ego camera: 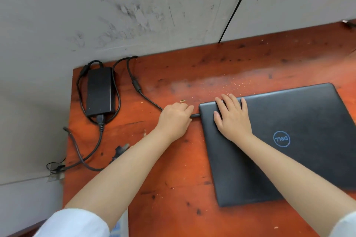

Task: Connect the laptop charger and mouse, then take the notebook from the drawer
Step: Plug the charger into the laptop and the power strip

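A closed black laptop (289,140) lies on the right half of the reddish wooden desk (173,179). My right hand (232,116) rests flat on its near-left corner, fingers spread. My left hand (176,118) is closed on the charger plug (195,115), whose tip touches the laptop's left edge. The thin cable (148,98) runs back from my left hand to the black charger brick (99,93) at the desk's far-left corner. No mouse, drawer or notebook is in view.
A mains cord (92,152) loops from the brick to a wall plug (120,150) lying loose beside my left forearm. A grey scuffed wall (134,5) stands behind the desk. The desk's left edge drops to the floor. Crumbs dot the wood.
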`<state>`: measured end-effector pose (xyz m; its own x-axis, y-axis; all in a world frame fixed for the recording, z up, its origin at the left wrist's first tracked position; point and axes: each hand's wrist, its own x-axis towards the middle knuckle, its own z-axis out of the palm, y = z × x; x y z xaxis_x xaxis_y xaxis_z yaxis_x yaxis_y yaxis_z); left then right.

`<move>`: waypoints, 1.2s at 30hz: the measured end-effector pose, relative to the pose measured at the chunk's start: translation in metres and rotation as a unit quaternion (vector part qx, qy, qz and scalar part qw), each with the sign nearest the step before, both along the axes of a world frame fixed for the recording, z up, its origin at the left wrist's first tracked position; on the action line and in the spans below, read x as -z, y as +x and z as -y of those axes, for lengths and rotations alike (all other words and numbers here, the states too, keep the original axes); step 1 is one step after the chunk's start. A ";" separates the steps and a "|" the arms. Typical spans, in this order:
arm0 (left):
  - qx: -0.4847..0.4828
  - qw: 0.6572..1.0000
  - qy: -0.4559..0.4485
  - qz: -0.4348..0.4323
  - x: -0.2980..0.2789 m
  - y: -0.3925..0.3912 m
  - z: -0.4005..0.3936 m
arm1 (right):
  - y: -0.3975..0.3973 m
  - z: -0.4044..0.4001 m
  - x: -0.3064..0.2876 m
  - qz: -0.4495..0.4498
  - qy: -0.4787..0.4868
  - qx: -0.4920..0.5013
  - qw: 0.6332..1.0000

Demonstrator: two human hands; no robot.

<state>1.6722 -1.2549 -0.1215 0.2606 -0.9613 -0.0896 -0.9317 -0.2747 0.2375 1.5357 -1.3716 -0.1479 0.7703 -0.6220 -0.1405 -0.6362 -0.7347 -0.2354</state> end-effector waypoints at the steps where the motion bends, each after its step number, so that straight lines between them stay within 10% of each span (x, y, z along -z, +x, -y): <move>1: -0.026 0.998 -0.043 -0.025 -0.004 -0.001 -0.014 | 0.000 -0.001 0.001 -0.003 0.006 0.004 1.000; 8: -0.286 0.958 -0.011 -0.005 0.006 0.001 -0.142 | 0.018 -0.064 -0.009 0.084 0.084 -0.151 0.981; 16: -0.483 0.869 0.109 0.010 0.014 -0.007 -0.165 | 0.021 -0.132 0.035 -0.059 0.094 -0.210 0.971; 36: -0.201 0.978 0.016 0.056 -0.038 -0.019 -0.303 | 0.006 -0.222 0.029 -0.004 0.085 -0.135 0.987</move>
<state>1.6529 -0.9522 -0.0835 0.6274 -0.7757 -0.0677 -0.7661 -0.6305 0.1246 1.5422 -1.1493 -0.1765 0.9031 -0.3606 -0.2331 -0.4250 -0.8280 -0.3657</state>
